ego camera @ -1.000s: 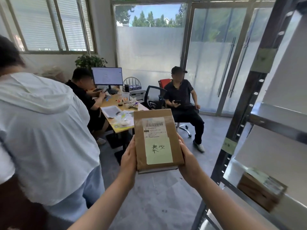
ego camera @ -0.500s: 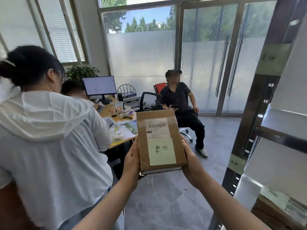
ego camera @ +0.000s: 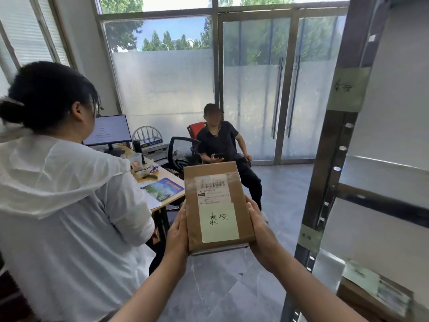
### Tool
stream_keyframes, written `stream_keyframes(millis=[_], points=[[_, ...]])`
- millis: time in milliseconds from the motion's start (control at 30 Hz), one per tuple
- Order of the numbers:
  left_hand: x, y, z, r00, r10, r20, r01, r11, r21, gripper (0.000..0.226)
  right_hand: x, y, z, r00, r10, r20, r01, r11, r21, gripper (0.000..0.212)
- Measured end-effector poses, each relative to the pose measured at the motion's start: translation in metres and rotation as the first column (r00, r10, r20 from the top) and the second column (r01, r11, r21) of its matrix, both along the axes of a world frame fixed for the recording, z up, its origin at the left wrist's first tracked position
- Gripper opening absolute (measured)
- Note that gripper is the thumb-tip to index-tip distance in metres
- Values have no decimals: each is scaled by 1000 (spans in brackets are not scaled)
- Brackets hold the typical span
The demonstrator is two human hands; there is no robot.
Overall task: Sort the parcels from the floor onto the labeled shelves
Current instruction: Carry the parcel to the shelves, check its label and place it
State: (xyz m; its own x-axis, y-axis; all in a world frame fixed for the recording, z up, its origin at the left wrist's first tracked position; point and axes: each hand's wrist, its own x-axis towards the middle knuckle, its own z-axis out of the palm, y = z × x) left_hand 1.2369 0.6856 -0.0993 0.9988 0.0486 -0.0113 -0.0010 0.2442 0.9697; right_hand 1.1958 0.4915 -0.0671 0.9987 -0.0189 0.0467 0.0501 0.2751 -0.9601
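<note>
A flat brown cardboard parcel is held up in front of me, with a barcode label and a pale green note with handwritten characters on its face. My left hand grips its left edge and my right hand grips its right edge, fingers wrapped behind it. To the right stands the metal shelf rack. A pale green label on its upright carries handwritten characters, and a second green label sits lower down. Another brown parcel lies on a lower shelf at the bottom right.
A person in a white hooded top stands close on my left. Beyond is a desk with a monitor and clutter. A seated person in black faces me near the glass doors. Grey tiled floor lies below.
The view has tilted up and turned slightly, so the upper shelf label has come into sight. The person in white has risen further into view. My hands keep the same hold on the parcel.
</note>
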Motion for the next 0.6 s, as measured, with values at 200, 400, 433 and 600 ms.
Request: stream_keyframes(millis=[200, 400, 433, 600], points=[[19, -15, -6, 996, -84, -19, 84, 996, -27, 40, -2, -10, 4, 995, -100, -29, 98, 993, -71, 36], [33, -24, 0, 969, -246, 20, 246, 969, -32, 68, -3, -12, 12, 970, -240, -38, 236, 968, -84, 31], [37, -24, 0, 961, -274, 32, 275, 961, -25, 78, -3, -11, 13, 962, -270, -45, 266, 961, -76, 31], [48, -22, 15, 933, -346, 95, 347, 938, 3, 51, -2, 0, 21, 927, -372, -44, 369, 927, -62, 29]])
